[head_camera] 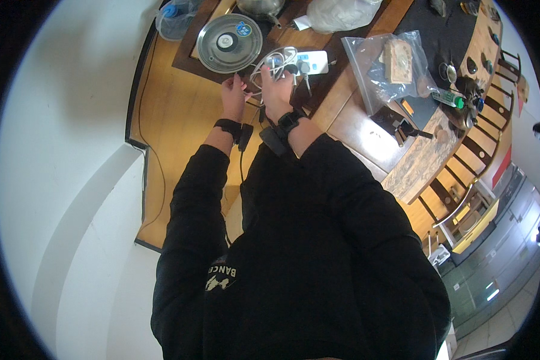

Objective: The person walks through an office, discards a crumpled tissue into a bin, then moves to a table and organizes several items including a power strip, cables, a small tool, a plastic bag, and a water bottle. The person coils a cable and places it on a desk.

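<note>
A loosely looped white cable (281, 53) lies over one end of a white power strip (317, 60) at the edge of a dark wooden table. My right hand (276, 94) is closed on the loops, its fingers partly hidden among them. Just to its left, my left hand (233, 96) has bent fingers around what looks like a strand of the same cable; its grip is small and partly hidden. A grey plug (304, 67) sits in the strip. Above my left hand rests a round steel and glass pot lid (252, 49).
A metal kettle (258, 6) and a white plastic bag (342, 15) stand behind. Rightward lie a clear zip bag (364, 76) holding a block-shaped package (398, 61) and a green-capped bottle (450, 98). A black cord (150, 146) crosses the wooden floor beside the wall.
</note>
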Demonstrator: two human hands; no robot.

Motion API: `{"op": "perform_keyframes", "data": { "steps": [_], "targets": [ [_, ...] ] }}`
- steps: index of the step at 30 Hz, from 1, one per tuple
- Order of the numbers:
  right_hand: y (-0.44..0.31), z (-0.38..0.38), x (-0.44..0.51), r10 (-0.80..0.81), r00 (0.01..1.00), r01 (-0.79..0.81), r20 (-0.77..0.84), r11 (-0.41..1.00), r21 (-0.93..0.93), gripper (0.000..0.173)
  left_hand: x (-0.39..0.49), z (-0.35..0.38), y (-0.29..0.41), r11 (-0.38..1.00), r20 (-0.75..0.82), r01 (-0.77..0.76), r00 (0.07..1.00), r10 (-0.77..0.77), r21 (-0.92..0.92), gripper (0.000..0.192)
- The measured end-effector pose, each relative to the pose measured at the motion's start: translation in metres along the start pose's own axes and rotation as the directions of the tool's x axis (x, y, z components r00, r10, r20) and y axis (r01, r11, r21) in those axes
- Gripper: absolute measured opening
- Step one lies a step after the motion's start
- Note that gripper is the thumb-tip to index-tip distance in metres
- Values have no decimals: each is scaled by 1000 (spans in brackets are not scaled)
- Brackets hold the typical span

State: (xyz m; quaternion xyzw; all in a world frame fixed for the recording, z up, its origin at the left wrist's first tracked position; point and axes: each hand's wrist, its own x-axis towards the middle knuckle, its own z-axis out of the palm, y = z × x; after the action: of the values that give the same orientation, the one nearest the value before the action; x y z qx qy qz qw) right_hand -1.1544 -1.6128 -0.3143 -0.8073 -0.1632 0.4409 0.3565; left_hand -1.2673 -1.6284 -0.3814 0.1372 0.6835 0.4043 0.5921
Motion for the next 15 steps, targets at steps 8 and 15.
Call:
{"op": "perform_keyframes", "data": {
  "steps": [8,15],
  "targets": [
    [-2,-23,-14,-92,994,97,50,991,-96,71,-17,-13,0,848,213,-361,930,299,388,51],
    [-11,-52,-23,-42,987,54,153,996,-74,59,-24,-21,22,757,313,-377,920,238,534,51]
  ]
}}
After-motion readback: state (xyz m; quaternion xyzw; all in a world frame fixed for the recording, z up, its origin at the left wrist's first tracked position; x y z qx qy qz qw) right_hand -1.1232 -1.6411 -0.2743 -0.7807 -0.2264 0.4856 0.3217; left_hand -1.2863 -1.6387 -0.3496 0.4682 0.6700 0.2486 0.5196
